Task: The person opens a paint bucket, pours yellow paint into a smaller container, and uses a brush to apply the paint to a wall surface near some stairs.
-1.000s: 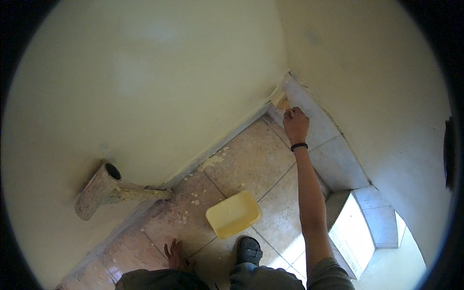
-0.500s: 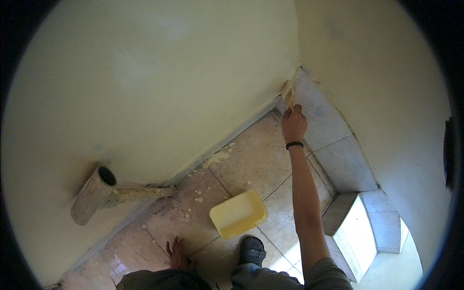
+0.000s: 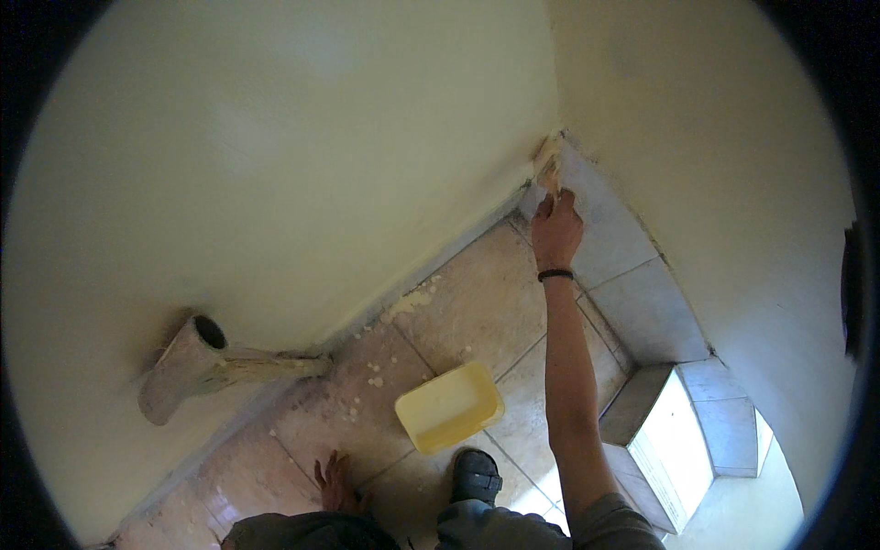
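My right hand (image 3: 557, 229), with a dark band at its wrist, reaches far forward to the corner where two walls meet. Its fingers are closed round a paintbrush (image 3: 550, 172), whose yellowish head is against the foot of the wall by the tiled step. The handle is mostly hidden by the fingers. Down at the lower left, my left hand (image 3: 335, 481) is empty, fingers apart, low over the floor. Between the arms stands a yellow plastic tub (image 3: 449, 408) with pale yellow paint in it.
A pale pipe (image 3: 183, 371) sticks out of the left wall, joined to another running along it. Paint splashes (image 3: 410, 302) dot the tiled floor. A tiled ledge (image 3: 642, 312) follows the right wall. My dark shoe (image 3: 477, 475) is just below the tub.
The view has shifted slightly. My right hand and the brush have moved a little at the corner, while my left hand and the tub stay where they were.
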Demonstrator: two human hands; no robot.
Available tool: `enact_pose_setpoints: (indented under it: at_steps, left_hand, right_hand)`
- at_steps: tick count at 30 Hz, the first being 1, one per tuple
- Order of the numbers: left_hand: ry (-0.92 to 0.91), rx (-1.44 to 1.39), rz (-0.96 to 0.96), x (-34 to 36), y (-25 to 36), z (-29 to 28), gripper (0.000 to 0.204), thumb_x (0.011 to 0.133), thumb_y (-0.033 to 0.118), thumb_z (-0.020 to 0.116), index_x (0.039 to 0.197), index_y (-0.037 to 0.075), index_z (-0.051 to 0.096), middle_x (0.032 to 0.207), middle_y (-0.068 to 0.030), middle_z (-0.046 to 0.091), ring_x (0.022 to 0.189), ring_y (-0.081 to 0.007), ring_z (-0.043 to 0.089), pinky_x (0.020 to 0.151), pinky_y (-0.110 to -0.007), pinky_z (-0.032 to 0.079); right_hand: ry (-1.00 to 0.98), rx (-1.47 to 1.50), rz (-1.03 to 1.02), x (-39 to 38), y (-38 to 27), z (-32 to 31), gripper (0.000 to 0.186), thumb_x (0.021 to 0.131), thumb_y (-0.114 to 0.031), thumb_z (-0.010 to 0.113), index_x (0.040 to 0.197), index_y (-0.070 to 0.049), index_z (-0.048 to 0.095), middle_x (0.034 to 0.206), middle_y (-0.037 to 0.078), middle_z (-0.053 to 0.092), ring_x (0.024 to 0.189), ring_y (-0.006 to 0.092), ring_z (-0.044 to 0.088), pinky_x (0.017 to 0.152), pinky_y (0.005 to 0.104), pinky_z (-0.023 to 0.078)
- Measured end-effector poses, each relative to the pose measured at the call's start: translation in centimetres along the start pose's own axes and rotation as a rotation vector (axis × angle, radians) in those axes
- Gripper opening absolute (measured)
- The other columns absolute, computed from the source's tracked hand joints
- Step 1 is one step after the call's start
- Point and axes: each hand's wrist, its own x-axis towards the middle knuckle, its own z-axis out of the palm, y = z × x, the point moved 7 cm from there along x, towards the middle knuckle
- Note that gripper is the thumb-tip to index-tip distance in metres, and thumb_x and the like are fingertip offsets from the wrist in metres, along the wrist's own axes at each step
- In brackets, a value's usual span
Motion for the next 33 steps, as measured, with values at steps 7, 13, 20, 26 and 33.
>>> enact_pose_setpoints:
  at_steps: [7,13,20,26,33]
  left_hand:
    - [0.127,-0.05,0.094,-0.3,0.8,-0.8,0.089,0.075,0.041,0.079,0.146,0.003,0.04,0.144,-0.0203,0.052,0.15,-0.0428,0.034,0.124,-0.068,0.007]
    - [0.188,-0.043,0.119,-1.1,0.7,-1.9,0.093,0.074,0.04,0.081,0.147,0.005,0.037,0.147,-0.0204,0.05,0.149,-0.0431,0.035,0.124,-0.069,0.009]
    - [0.127,-0.043,0.153,-0.4,0.2,0.2,0.098,0.072,0.041,0.085,0.147,0.003,0.037,0.147,-0.0211,0.05,0.152,-0.0424,0.031,0.125,-0.067,0.006]
    - [0.222,-0.058,0.154,-0.7,1.1,-1.2,0.089,0.088,0.063,0.063,0.149,0.003,0.041,0.147,-0.0203,0.052,0.146,-0.0453,0.04,0.122,-0.068,0.014]
    - [0.192,-0.045,0.105,-1.3,0.4,-1.9,0.091,0.078,0.043,0.08,0.147,0.001,0.037,0.149,-0.0209,0.049,0.151,-0.0442,0.032,0.123,-0.069,0.005]
  right_hand:
    - [-0.102,0.009,0.008,-0.1,3.1,0.5,0.029,0.094,-0.024,0.065,0.107,0.001,0.07,0.092,0.025,0.074,0.082,0.0432,0.073,0.071,0.0482,0.058]
    - [-0.289,0.609,0.355,-0.5,1.5,-5.4,0.03,0.095,-0.029,0.071,0.106,-0.002,0.074,0.08,0.012,0.071,0.063,0.0235,0.065,0.055,0.0354,0.049]
    - [-0.507,1.068,0.832,-13.8,3.3,1.6,0.023,0.096,-0.026,0.074,0.105,-0.005,0.073,0.07,0.001,0.059,0.051,0.0089,0.047,0.045,0.0266,0.036]
    - [-0.579,0.865,0.747,-12.0,0.9,-1.3,0.023,0.097,-0.025,0.071,0.102,-0.003,0.072,0.072,0.0,0.057,0.054,0.0078,0.046,0.047,0.026,0.036]
    - [-0.379,1.428,0.595,-3.3,-6.8,-12.2,0.02,0.102,-0.021,0.064,0.112,-0.005,0.067,0.071,-0.004,0.048,0.055,0.0059,0.044,0.048,0.0241,0.033]
